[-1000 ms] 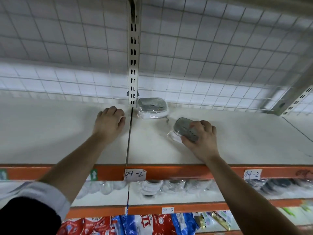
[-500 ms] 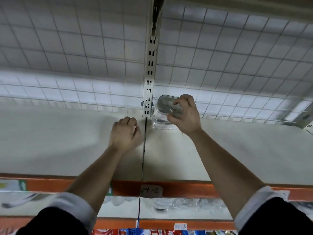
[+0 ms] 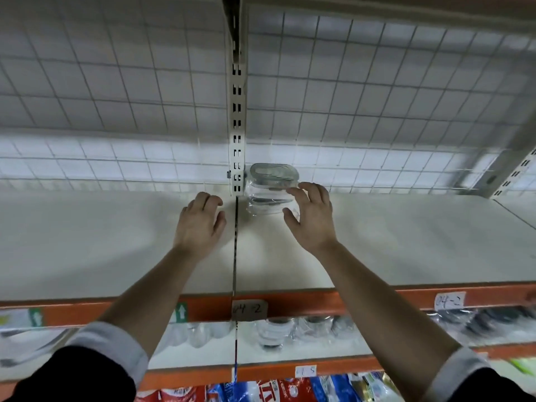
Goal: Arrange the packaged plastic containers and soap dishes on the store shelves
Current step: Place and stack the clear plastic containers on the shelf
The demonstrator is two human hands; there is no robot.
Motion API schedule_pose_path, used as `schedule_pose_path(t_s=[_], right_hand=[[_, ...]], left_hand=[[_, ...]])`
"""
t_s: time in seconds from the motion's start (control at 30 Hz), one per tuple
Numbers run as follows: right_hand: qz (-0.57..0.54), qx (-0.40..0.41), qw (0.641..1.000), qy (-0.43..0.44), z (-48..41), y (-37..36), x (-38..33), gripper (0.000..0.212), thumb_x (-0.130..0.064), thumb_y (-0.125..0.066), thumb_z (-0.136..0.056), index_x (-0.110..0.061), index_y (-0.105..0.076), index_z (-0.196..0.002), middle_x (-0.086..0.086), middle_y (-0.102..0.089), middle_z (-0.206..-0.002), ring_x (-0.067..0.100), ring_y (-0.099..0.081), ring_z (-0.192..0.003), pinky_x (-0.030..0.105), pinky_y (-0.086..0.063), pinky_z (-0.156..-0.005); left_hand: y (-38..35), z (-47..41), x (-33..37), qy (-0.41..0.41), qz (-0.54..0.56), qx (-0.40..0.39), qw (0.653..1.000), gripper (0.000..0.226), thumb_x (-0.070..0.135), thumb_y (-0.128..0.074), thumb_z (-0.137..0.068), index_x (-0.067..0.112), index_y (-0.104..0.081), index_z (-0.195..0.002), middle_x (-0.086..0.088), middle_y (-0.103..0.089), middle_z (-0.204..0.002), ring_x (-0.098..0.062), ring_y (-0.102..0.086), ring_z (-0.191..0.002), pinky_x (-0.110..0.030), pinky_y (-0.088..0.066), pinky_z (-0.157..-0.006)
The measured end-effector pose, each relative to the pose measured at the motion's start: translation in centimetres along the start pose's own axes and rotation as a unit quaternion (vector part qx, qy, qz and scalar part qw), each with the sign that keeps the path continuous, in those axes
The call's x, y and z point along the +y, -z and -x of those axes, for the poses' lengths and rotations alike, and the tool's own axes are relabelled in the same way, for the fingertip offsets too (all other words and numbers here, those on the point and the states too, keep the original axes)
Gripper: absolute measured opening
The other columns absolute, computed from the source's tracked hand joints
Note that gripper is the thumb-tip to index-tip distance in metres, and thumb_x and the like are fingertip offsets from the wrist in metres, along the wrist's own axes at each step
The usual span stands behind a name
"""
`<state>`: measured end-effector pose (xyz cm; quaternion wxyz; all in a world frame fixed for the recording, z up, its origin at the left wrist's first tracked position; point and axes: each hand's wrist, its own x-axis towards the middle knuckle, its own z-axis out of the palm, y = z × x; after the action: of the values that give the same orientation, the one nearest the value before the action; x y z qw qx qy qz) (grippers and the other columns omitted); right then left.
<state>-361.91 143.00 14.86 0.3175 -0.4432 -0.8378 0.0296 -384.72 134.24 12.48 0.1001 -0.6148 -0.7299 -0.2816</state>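
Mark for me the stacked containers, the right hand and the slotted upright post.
stacked containers [image 3: 271,189], head view, on the clear front wall.
right hand [image 3: 312,220], head view, on the back of the hand.
slotted upright post [image 3: 237,113], head view, on its front face.

A shop aisle, seen from close in front of metal store shelving. A wide cream shelf [image 3: 116,242] has an orange front rail [image 3: 304,304] carrying handwritten paper tags [image 3: 249,309], one reading 04-2. Behind it stand a white wire grid panel [image 3: 116,97] and a slotted steel post [image 3: 237,111]. Lidded plastic tubs [image 3: 274,332] wrapped in clear film sit side by side on the shelf below, and red and blue packets [image 3: 232,391] fill the level under that.
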Motion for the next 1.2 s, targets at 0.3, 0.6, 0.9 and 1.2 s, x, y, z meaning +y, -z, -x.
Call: schedule_pose_path(t_s=[0.3,0.6,0.9,1.2], right_hand=[[-0.059,0.069,0.996,0.014,5.9,4.3,0.6,0.028,-0.008,-0.065,-0.084,-0.005,-0.067,-0.112,0.012,-0.062,-0.114,0.035,-0.052,-0.109,0.037,-0.041,-0.096],[-0.093,0.049,0.994,0.012,15.9,8.8,3.0,0.024,-0.008,-0.063,-0.087,-0.005,-0.065,-0.111,0.011,-0.063,-0.109,0.031,-0.055,-0.103,0.034,-0.044,-0.088],[-0.147,0.000,0.987,-0.065,28.4,7.8,6.7,0.019,-0.005,-0.066,-0.085,-0.002,-0.065,-0.104,0.012,-0.062,-0.103,0.031,-0.058,-0.098,0.047,-0.049,-0.086],[-0.145,-0.160,0.972,-0.095,29.0,-0.3,10.2,0.038,-0.017,-0.065,-0.092,-0.005,-0.061,-0.128,0.015,-0.054,-0.135,0.029,-0.049,-0.128,0.036,-0.041,-0.107]], left_hand=[[2.9,3.0,6.1,-0.064,0.030,0.053,0.996,0.040,0.033,-0.039,-0.091,0.008,-0.062,-0.111,-0.011,-0.059,-0.108,-0.029,-0.062,-0.090,-0.040,-0.042,-0.082],[3.1,11.9,13.9,-0.089,0.033,0.067,0.993,0.031,0.028,-0.045,-0.092,0.008,-0.064,-0.105,-0.008,-0.062,-0.100,-0.027,-0.062,-0.085,-0.037,-0.039,-0.077],[-1.4,24.6,18.1,-0.052,0.046,-0.009,0.998,0.031,0.028,-0.047,-0.091,0.006,-0.066,-0.100,-0.011,-0.063,-0.098,-0.032,-0.061,-0.085,-0.040,-0.045,-0.078],[-10.6,26.2,16.9,0.028,0.070,-0.129,0.989,0.038,0.017,-0.059,-0.094,0.002,-0.060,-0.129,-0.015,-0.060,-0.129,-0.033,-0.055,-0.120,-0.045,-0.044,-0.101]])
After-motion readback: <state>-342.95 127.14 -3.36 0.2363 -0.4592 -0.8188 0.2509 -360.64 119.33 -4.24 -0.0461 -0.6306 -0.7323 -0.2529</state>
